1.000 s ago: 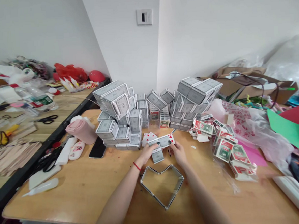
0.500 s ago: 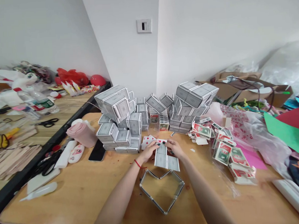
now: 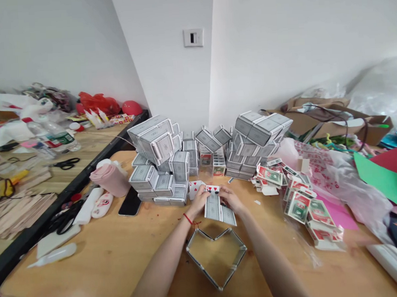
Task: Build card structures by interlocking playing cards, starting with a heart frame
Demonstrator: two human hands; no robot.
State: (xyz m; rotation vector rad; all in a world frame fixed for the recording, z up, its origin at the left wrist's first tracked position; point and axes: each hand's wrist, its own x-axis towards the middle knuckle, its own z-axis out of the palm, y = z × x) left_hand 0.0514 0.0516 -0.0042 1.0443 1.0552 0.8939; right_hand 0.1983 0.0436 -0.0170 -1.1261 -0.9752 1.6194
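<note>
Risk: if I pull unevenly, the cards (image 3: 212, 206) could crease or skew; a low wrist could bump the frame (image 3: 237, 260). Left hand (image 3: 199, 201) and right hand (image 3: 231, 200) both pinch the cards' far end, fingers nearly closed. Cards sit between frame and blocks (image 3: 176, 165).

Black phone (image 3: 129, 204) near pink roll (image 3: 112, 180)
</note>
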